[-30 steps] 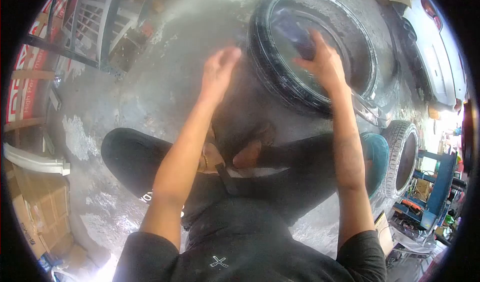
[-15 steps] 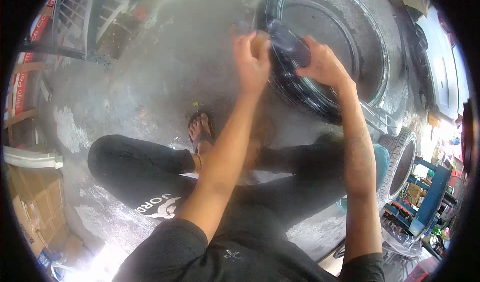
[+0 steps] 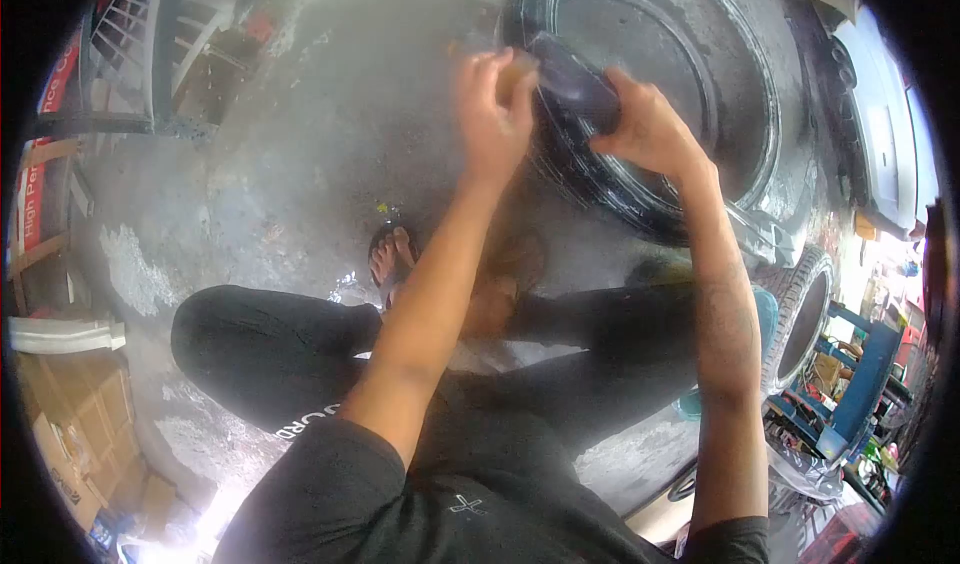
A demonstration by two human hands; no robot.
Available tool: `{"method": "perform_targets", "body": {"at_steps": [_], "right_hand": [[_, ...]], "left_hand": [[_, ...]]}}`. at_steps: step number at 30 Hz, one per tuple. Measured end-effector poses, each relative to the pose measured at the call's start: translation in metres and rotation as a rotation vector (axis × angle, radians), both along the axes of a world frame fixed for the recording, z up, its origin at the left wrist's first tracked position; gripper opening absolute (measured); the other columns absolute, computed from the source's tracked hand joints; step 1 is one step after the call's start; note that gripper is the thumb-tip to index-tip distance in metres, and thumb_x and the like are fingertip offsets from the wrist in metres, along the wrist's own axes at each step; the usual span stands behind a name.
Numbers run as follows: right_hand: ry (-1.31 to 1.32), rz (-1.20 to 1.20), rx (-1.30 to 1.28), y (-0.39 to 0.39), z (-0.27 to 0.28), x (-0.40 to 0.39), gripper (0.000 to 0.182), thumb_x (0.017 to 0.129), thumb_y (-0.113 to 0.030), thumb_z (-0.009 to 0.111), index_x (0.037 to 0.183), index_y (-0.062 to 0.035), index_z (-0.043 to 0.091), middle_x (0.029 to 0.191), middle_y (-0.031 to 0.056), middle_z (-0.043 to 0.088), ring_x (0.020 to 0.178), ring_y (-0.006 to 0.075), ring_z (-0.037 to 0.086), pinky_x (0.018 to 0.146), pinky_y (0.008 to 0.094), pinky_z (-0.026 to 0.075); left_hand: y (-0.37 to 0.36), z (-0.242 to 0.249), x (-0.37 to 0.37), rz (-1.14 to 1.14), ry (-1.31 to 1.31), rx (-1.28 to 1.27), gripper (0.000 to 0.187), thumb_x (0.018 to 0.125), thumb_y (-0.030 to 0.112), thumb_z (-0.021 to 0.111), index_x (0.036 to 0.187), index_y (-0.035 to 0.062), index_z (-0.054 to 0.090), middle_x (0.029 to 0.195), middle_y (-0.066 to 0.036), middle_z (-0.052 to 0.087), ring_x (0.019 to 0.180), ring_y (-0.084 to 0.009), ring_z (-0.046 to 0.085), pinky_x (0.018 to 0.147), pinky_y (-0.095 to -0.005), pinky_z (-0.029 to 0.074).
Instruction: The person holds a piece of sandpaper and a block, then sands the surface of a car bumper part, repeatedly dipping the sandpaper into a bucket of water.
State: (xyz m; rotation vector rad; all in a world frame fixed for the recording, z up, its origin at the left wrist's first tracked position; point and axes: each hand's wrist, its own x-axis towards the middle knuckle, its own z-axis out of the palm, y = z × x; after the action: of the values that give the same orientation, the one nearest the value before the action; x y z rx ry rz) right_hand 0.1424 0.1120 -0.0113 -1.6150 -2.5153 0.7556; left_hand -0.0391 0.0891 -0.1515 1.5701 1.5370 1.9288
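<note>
your left hand (image 3: pixel 493 114) had come across from open air to the near sidewall of the big tyre (image 3: pixel 640 194) lying on the wet concrete floor (image 3: pixel 300 164), fingers curled around a small yellowish thing, maybe a sponge. your right hand (image 3: pixel 645 124) stayed clamped on a dark pad (image 3: pixel 575 84) pressed to that same rim, so both hands now worked one spot.

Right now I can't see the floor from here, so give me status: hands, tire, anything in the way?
Left hand and right hand both on a dark pad. Pad against the tire sidewall. Tire flat on wet floor. Nothing between hands and tire.
</note>
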Motion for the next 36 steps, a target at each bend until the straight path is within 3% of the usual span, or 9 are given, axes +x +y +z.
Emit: {"method": "perform_targets", "body": {"at_steps": [5,7,13,19,23,25,28,33,36], "right_hand": [[0.049,-0.022,0.012,-0.002,-0.008,0.002,0.053,0.066,-0.013,0.087,0.106,0.0076,0.059,0.083,0.0306,0.068,0.085,0.0483,0.071,0.076,0.0486,0.055],[0.046,0.076,0.185,0.001,-0.013,0.006,0.058,0.065,-0.013,0.086,0.112,0.0092,0.061,0.079,0.0307,0.067,0.081,0.0463,0.072,0.074,0.0471,0.056],[-0.003,-0.045,-0.003,-0.002,0.003,-0.003,0.056,0.066,-0.015,0.086,0.110,0.0088,0.061,0.087,0.0341,0.068,0.092,0.0493,0.070,0.081,0.0475,0.056],[0.027,0.054,0.103,0.003,-0.009,0.006,0.071,0.066,-0.017,0.086,0.125,0.0108,0.059,0.090,0.0355,0.069,0.094,0.0483,0.072,0.082,0.0473,0.056],[-0.061,-0.003,0.061,0.001,-0.001,-0.002,0.069,0.066,-0.017,0.084,0.124,0.0115,0.060,0.089,0.0344,0.069,0.094,0.0460,0.073,0.082,0.0457,0.056],[-0.057,0.000,0.080,0.003,-0.002,-0.001,0.068,0.066,-0.018,0.083,0.123,0.0112,0.061,0.088,0.0342,0.069,0.094,0.0461,0.073,0.082,0.0460,0.056],[-0.060,-0.010,0.059,0.001,-0.001,-0.005,0.066,0.066,-0.018,0.083,0.122,0.0106,0.062,0.089,0.0345,0.069,0.095,0.0465,0.073,0.083,0.0468,0.056],[-0.021,0.049,0.102,0.006,-0.009,0.005,0.065,0.066,-0.018,0.083,0.120,0.0096,0.062,0.096,0.0362,0.069,0.098,0.0468,0.072,0.086,0.0482,0.055],[-0.067,-0.006,0.085,0.009,-0.007,0.001,0.072,0.065,-0.018,0.084,0.126,0.0123,0.061,0.101,0.0370,0.069,0.099,0.0447,0.073,0.089,0.0477,0.055]], "left_hand": [[0.012,0.004,-0.003,0.020,-0.008,-0.006,0.031,0.088,0.008,0.082,0.115,-0.0014,0.070,0.115,-0.017,0.065,0.107,-0.0325,0.067,0.098,-0.0444,0.053],[0.001,-0.004,-0.008,-0.020,0.036,0.039,0.030,0.088,0.008,0.081,0.115,-0.0015,0.070,0.113,-0.016,0.065,0.105,-0.0323,0.067,0.095,-0.0424,0.053],[0.013,0.003,-0.006,-0.026,-0.029,0.009,0.030,0.091,0.016,0.080,0.114,-0.0016,0.071,0.110,-0.017,0.066,0.106,-0.0339,0.067,0.095,-0.0427,0.054],[0.038,0.004,-0.017,-0.062,0.031,0.054,0.037,0.088,0.019,0.085,0.116,-0.0013,0.072,0.110,-0.016,0.066,0.102,-0.0335,0.067,0.091,-0.0414,0.054],[0.034,-0.006,-0.031,-0.087,-0.231,-0.002,0.044,0.089,0.027,0.085,0.122,0.0005,0.071,0.114,-0.018,0.067,0.109,-0.0340,0.066,0.096,-0.0417,0.053],[0.026,-0.015,-0.038,-0.140,-0.255,-0.095,0.041,0.086,0.019,0.086,0.120,0.0005,0.074,0.115,-0.014,0.068,0.098,-0.0328,0.068,0.092,-0.0402,0.054],[0.017,-0.010,-0.033,-0.149,0.121,0.044,0.037,0.088,0.018,0.085,0.124,0.0086,0.077,0.121,-0.011,0.068,0.111,-0.0291,0.065,0.094,-0.0372,0.055],[0.021,-0.009,-0.024,-0.138,0.020,0.048,0.033,0.089,0.019,0.081,0.121,0.0095,0.075,0.120,-0.009,0.070,0.113,-0.0322,0.064,0.100,-0.0417,0.051],[0.023,-0.009,-0.029,-0.138,0.142,0.051,0.032,0.091,0.018,0.079,0.122,0.0108,0.075,0.119,-0.009,0.071,0.112,-0.0317,0.065,0.100,-0.0417,0.050]]}}
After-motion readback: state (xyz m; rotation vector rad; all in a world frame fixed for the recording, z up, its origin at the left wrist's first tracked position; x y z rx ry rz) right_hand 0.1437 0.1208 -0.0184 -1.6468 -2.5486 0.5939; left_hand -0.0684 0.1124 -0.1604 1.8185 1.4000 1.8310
